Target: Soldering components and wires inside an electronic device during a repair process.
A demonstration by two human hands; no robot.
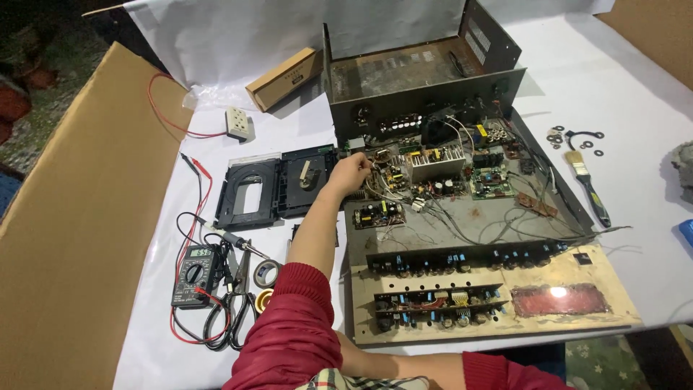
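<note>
Multimeter (195, 274) and scissors (232, 310) sat way off left on the worktop (635, 94). The left hand (349, 174) was the near one, grip curled shut on the wire bundle (379, 182) just to its right; the right hand was out of frame.

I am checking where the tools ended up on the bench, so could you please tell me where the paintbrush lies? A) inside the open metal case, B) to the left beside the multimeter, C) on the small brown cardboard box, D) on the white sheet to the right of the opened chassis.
D: the paintbrush lies on the white sheet to the right of the opened chassis, near some loose washers.
</note>
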